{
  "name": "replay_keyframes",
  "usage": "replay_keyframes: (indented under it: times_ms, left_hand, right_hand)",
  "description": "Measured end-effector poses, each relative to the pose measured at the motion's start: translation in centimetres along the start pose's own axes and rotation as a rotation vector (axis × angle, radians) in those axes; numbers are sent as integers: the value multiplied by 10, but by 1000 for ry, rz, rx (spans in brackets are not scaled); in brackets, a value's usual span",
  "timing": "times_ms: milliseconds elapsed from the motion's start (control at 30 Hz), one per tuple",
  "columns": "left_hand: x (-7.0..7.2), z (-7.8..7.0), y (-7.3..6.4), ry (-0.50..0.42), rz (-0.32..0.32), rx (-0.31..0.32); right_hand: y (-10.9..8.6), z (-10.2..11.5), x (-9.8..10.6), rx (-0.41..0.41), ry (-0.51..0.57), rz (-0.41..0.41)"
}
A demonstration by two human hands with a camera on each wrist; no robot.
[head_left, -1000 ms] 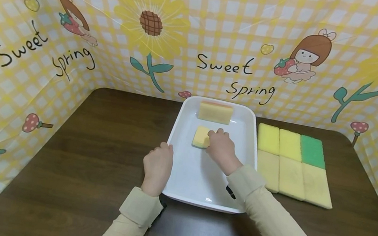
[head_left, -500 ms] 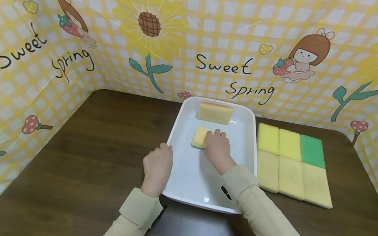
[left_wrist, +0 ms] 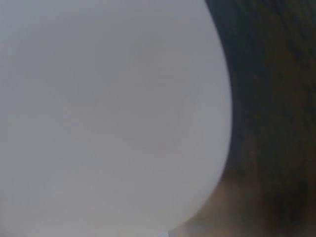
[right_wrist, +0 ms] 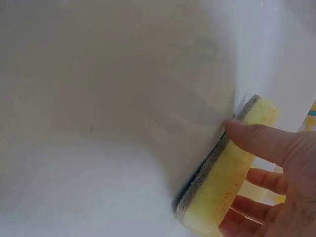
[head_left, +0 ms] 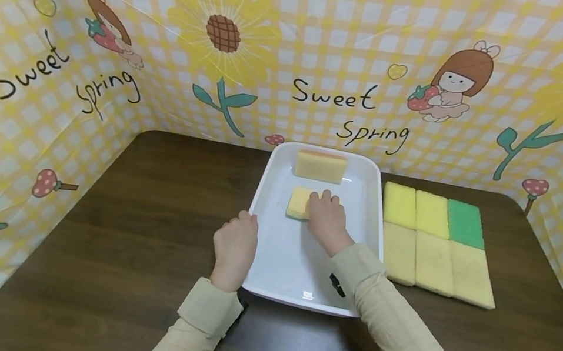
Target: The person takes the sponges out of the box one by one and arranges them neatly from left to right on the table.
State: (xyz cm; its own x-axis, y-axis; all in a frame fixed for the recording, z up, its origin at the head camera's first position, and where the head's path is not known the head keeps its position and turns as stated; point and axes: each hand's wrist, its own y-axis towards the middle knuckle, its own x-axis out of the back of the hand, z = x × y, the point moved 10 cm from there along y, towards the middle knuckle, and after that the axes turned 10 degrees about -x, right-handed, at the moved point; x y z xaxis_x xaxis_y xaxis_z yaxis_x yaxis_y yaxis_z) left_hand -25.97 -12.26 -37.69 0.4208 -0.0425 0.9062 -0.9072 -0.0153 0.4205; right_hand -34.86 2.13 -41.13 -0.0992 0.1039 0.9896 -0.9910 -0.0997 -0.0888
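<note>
In the head view a white tray (head_left: pixel 277 264) lies on the dark wooden table. My left hand (head_left: pixel 234 249) grips its left rim with curled fingers; the left wrist view shows only the tray's pale side, blurred, and some table. Inside the tray, my right hand (head_left: pixel 326 224) holds a yellow sponge (head_left: pixel 298 202), its left part showing past the fingers. In the right wrist view, the thumb lies on one long side of the sponge (right_wrist: pixel 224 180) and fingers on the other. Its dark scouring layer faces down against the tray floor.
Another sponge (head_left: pixel 320 167) stands on its long edge at the tray's far end. Right of the tray, several sponges lie in two rows, among them a green one (head_left: pixel 466 223) and a bright yellow one (head_left: pixel 399 206). A patterned cloth (head_left: pixel 331 40) walls the table's back and sides.
My right hand and forearm have shifted slightly left over the sponge, which stays in nearly the same spot. The left hand and the tray have not visibly moved.
</note>
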Motion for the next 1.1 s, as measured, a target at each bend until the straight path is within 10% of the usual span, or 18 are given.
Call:
replay_keyframes:
  times_ms: [1100]
  left_hand:
    - [0, 0, 0, 9, 24, 6]
  right_hand:
    - [8, -4, -4, 25, 24, -31]
